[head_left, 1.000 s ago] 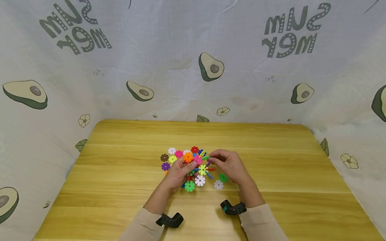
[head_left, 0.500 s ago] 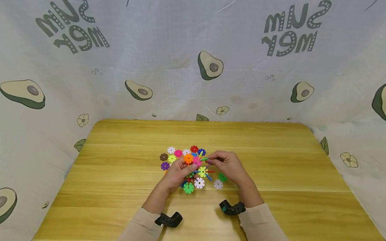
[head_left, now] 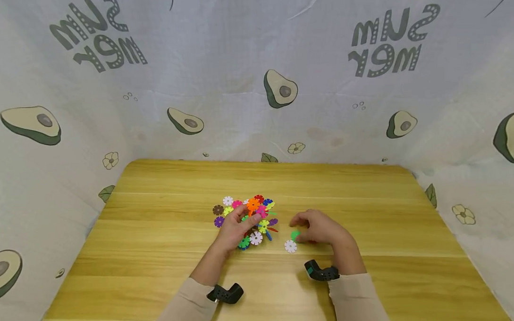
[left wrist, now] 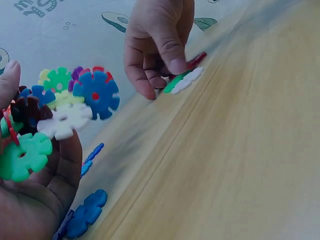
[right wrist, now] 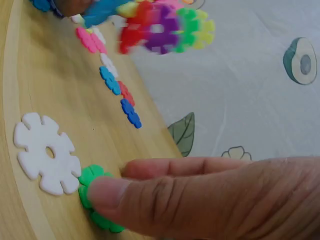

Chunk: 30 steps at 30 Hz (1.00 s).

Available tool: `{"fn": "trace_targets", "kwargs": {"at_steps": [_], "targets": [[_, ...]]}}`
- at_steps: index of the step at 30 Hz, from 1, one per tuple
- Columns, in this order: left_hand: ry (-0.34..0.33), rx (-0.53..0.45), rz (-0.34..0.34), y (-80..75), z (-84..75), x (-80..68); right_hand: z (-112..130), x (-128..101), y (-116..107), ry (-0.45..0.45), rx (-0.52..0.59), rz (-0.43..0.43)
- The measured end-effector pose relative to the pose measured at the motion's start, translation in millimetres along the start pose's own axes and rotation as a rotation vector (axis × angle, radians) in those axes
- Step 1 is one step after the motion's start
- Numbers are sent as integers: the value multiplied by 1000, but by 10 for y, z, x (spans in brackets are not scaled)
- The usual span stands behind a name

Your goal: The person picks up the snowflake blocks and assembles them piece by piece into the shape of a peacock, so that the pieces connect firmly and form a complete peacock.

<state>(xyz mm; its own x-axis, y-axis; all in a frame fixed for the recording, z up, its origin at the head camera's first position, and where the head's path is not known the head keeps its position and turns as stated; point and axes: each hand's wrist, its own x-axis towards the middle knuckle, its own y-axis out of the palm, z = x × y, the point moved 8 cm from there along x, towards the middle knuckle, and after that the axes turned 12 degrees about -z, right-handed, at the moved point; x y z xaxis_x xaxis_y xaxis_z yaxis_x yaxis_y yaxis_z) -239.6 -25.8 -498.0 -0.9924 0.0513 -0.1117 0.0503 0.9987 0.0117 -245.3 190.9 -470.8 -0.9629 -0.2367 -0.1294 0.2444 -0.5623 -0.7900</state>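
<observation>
Left hand [head_left: 234, 230] grips the assembled cluster of coloured snowflake discs [head_left: 259, 216] just above the desk [head_left: 165, 215]. Right hand [head_left: 321, 229] pinches a loose green disc [head_left: 295, 235] lying on the desk beside a white disc [head_left: 290, 246].

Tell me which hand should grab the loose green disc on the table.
Right. The right hand is already on the green disc, thumb and fingers touching it beside the white disc. The left hand is busy holding the assembled cluster of discs, so it likely can't take another.
</observation>
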Motion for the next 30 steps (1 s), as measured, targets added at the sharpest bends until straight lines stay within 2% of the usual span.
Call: {"fn": "trace_targets", "kwargs": {"at_steps": [2, 5, 9, 13, 16, 20, 23, 27, 30], "targets": [[12, 39, -20, -16, 2, 5, -3, -16, 5, -4, -44, 19], [6, 47, -34, -28, 11, 15, 10, -5, -5, -12, -90, -2], [-3, 62, -44, -27, 2, 13, 2, 37, 0, 19, -54, -45], [10, 89, -27, 1, -18, -7, -21, 67, -13, 71, 97, -99], [14, 117, 3, 29, -20, -19, 3, 85, -51, 63, 245, -166], [24, 128, 65, 74, -20, -33, 91, 104, -98, -9, 489, -243], [46, 124, 109, 100, -23, -44, 193, 103, -100, -95, 623, -252], [65, 120, 131, 105, -35, -63, 305, 99, -63, -156, 677, -233], [75, 109, 146, 116, -52, -68, 350, 100, -36, -159, 677, -224]]}}
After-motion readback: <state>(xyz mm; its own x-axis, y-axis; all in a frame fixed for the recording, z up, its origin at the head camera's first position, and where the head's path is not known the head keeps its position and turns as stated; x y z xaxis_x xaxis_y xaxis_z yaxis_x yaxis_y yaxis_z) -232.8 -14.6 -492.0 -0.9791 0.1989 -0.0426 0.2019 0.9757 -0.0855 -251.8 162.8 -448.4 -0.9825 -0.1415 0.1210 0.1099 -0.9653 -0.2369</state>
